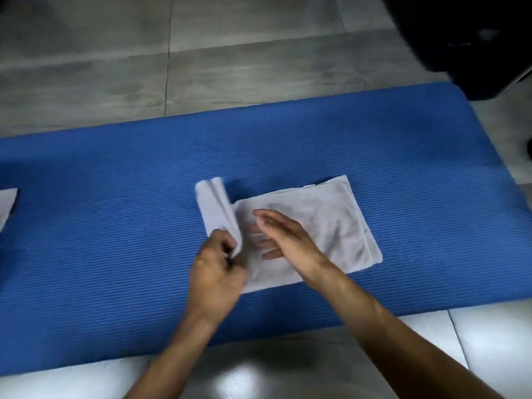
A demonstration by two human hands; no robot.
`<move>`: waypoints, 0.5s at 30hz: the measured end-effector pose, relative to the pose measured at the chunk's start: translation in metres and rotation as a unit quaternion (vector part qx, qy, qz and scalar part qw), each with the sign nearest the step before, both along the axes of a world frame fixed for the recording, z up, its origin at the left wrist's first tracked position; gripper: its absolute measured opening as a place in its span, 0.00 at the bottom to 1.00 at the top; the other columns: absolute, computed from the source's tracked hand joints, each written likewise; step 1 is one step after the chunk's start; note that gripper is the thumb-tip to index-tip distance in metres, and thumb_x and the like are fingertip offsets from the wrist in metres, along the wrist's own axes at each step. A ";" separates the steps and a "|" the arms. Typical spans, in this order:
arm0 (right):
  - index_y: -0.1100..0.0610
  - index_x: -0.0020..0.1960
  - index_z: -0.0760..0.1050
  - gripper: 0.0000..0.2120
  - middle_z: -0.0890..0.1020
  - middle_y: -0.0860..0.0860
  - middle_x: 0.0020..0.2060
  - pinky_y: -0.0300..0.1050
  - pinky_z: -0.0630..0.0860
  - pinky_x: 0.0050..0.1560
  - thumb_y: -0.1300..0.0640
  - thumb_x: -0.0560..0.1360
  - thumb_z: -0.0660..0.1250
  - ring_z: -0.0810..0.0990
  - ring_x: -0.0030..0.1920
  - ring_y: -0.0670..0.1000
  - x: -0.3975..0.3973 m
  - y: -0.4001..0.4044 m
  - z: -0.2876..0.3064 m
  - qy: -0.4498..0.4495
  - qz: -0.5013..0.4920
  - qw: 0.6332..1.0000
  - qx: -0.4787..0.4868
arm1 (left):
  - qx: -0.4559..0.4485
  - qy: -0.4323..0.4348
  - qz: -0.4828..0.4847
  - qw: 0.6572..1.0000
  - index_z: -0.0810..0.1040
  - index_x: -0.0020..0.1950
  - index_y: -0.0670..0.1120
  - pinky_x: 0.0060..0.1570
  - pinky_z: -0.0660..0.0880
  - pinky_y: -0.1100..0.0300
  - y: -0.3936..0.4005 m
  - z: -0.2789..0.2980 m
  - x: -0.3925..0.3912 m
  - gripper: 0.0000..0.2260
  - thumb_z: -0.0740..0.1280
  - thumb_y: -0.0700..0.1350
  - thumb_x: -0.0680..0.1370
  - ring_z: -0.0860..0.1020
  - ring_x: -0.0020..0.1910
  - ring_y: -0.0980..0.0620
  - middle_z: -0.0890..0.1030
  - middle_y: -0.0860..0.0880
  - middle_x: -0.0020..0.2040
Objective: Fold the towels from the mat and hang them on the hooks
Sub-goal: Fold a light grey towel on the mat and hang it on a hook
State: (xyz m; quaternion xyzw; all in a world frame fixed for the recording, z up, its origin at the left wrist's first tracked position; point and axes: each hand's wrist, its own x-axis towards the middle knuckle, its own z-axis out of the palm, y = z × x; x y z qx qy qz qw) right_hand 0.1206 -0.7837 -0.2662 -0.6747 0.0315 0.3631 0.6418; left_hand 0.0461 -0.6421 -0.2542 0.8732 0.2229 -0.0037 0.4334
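Observation:
A pale grey towel (322, 223) lies partly folded on the blue ribbed mat (115, 226), near its middle. My left hand (216, 266) pinches the towel's left end, which stands lifted off the mat as a doubled flap (216, 205). My right hand (282, 237) rests flat with fingers apart on the towel's middle, just right of that flap. No hooks show in this view.
A corner of another pale towel (7, 205) pokes in at the left edge of the mat. A large black object (466, 38) stands on the floor at the top right. Grey floor tiles (201, 53) lie beyond the mat, glossy white ones in front.

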 end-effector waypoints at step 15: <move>0.42 0.69 0.68 0.28 0.80 0.45 0.59 0.52 0.74 0.65 0.61 0.72 0.62 0.78 0.60 0.50 0.070 -0.126 -0.034 -0.063 -0.036 0.967 -0.244 | 0.097 -0.012 -0.221 0.970 0.76 0.59 0.49 0.57 0.74 0.55 -0.055 -0.056 0.001 0.13 0.68 0.41 0.75 0.73 0.57 0.51 0.74 0.53 0.59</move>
